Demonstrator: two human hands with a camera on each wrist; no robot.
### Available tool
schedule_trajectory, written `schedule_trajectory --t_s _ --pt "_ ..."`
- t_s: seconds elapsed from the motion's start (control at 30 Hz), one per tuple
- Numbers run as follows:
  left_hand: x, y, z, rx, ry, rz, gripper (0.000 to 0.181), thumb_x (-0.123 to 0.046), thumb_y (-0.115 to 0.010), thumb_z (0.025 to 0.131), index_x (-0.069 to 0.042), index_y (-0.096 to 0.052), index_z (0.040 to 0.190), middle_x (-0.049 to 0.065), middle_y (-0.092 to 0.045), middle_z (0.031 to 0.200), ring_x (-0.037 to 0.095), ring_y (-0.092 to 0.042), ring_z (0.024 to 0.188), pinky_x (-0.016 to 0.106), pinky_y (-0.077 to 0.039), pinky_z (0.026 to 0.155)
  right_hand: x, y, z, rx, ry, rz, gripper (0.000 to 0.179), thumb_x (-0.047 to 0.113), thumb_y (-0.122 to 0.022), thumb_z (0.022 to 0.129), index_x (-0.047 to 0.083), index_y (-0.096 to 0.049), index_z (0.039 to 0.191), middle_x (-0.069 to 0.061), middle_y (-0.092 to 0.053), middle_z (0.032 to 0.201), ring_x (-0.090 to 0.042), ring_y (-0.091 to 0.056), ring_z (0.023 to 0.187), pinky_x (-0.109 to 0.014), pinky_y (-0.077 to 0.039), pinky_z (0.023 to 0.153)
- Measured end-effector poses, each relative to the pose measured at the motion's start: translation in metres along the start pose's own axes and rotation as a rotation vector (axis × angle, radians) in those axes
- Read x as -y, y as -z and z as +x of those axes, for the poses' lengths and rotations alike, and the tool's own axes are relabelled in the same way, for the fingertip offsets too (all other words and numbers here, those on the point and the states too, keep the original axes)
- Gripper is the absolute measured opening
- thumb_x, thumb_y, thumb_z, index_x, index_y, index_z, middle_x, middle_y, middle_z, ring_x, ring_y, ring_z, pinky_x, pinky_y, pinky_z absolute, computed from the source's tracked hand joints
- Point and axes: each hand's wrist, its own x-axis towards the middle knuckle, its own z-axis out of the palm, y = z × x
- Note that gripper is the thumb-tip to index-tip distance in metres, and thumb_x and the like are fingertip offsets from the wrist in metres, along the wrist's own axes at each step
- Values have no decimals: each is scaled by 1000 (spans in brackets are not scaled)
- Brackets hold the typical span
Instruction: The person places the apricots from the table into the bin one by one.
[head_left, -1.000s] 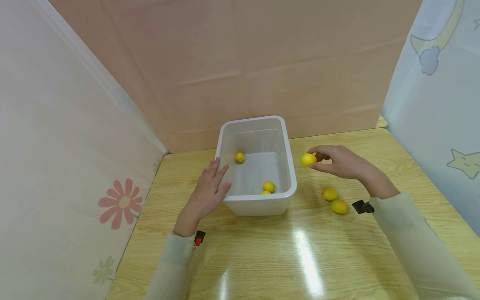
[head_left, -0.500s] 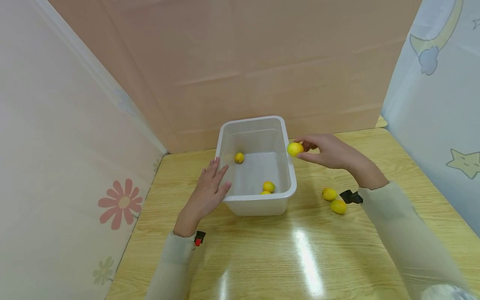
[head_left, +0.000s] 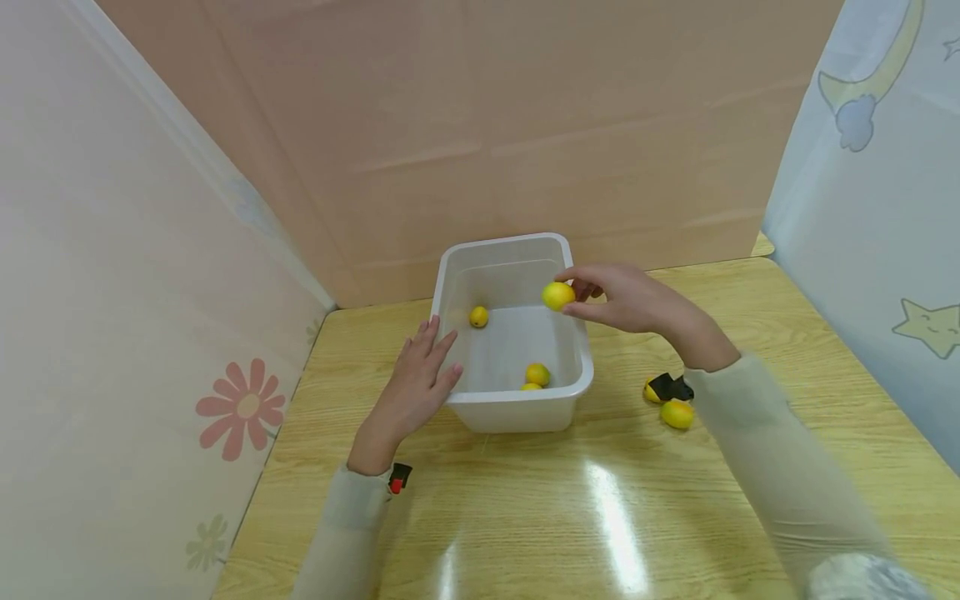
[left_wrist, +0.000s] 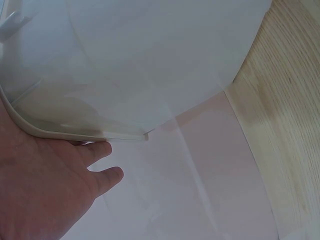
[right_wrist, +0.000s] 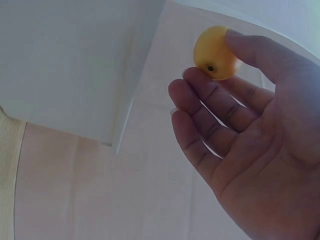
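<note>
My right hand pinches a small yellow mango, tinged green and orange, between thumb and fingertips over the right side of the white plastic bin. The right wrist view shows that mango with a dark stem spot facing the camera. My left hand rests on the bin's left rim with its fingers fairly straight and spread. Inside the bin lie one mango near the left wall and two more mangoes at the front right, one partly hidden by the rim.
Two mangoes lie on the wooden table right of the bin, one partly covered by the black strap piece at my right wrist. A pinkish-tan backdrop stands behind the bin, with patterned sheets on both sides.
My right hand has carried the mango leftward and slightly away from me, from beside the bin to over its right part. The left hand and the bin have stayed put.
</note>
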Motion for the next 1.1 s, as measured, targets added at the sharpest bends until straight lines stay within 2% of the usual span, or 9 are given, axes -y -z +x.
schedule_trajectory --t_s 0.23,0.63,1.1 --pt "1 0 0 -3 0 -3 62 -44 -40 108 -7 -36 157 14 -9 170 31 -2 157 59 -4 123 4 -8 8 6 13 11 34 20 -71 96 10 -64 128 2 -69 95 -22 -65 100 -43 -50 87" --pt "9 -2 1 -3 6 -5 61 -43 -39 108 -7 -36 157 12 -9 170 33 -4 157 58 -5 123 11 -25 25 39 36 54 37 20 -71 96 9 -63 130 2 -70 97 -18 -65 95 -40 -53 86" --pt "5 -1 1 1 18 2 61 -43 -40 108 -7 -36 157 13 -9 170 30 -3 157 57 -5 124 11 -25 27 68 -20 63 45 25 -66 100 9 -55 141 -1 -71 107 -22 -65 106 -44 -53 93"
